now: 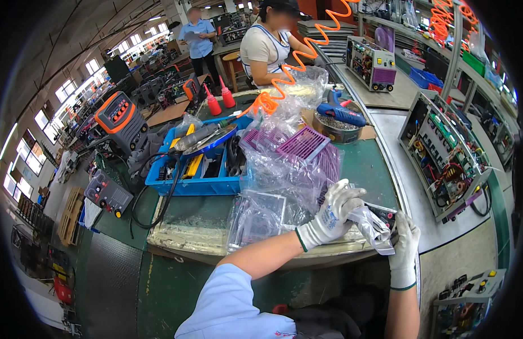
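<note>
My left hand [329, 217], in a white knit glove, is closed on a crumpled clear plastic bag [373, 227] at the front edge of the bench. Against the bag's far side is a small dark panel [381, 213] with red and white parts, mostly covered by the bag and my hands. My right hand [405, 243], gloved too, has its fingers bent around the panel's right end, beside the bag. Left of my hands, clear-wrapped flat pieces [258, 212] lie on the bench. Behind them are purple vented grilles [304, 143] in loose plastic film.
A blue divided bin [208, 185] holds tools, with a grinder-like tool [208, 140] across it. A blue power driver [342, 113] lies on a tin of screws [335, 134]. An orange coiled hose [298, 62] hangs above. Open-sided machines [442, 152] stand right. Two people are beyond the bench.
</note>
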A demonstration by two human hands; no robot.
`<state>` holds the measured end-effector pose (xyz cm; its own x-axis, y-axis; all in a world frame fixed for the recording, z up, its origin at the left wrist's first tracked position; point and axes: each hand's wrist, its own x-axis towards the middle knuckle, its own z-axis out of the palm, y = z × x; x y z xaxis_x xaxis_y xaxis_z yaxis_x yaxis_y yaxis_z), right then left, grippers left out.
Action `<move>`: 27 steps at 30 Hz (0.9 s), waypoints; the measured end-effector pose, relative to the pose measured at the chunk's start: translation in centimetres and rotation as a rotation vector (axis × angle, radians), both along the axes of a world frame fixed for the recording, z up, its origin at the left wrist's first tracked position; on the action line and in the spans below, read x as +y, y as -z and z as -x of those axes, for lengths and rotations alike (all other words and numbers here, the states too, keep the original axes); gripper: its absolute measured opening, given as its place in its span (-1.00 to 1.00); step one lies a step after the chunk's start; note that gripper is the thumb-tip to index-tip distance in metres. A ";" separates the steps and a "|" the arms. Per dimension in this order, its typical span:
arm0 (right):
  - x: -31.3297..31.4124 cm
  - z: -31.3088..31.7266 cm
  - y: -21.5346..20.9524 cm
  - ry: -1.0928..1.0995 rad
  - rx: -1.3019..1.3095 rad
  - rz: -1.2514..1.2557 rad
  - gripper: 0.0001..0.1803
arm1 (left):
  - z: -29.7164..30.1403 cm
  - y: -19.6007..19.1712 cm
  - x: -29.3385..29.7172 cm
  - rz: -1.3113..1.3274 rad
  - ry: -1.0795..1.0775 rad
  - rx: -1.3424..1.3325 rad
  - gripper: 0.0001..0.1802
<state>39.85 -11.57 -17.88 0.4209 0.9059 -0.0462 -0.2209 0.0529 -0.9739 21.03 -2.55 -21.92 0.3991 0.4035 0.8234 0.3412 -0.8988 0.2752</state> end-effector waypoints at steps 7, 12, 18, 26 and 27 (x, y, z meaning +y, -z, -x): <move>-0.1 0.3 -0.2 0.001 0.014 -0.031 -0.73 | -0.1 0.7 0.4 -0.076 -0.013 -0.028 -0.44; 0.4 0.6 -1.8 -0.007 -0.047 -0.052 -0.76 | 0.5 -0.2 0.2 -0.075 0.021 0.054 -0.42; 1.6 0.6 -4.0 -0.064 -0.114 0.029 -0.71 | -0.5 0.7 1.1 -0.092 0.064 -0.140 -0.45; 1.5 1.5 -4.3 -0.086 -0.075 0.012 -0.72 | 0.4 0.1 0.9 -0.119 0.062 -0.122 -0.46; 1.4 1.6 -4.2 -0.078 -0.050 0.004 -0.72 | 0.5 0.2 0.9 -0.118 0.035 -0.129 -0.48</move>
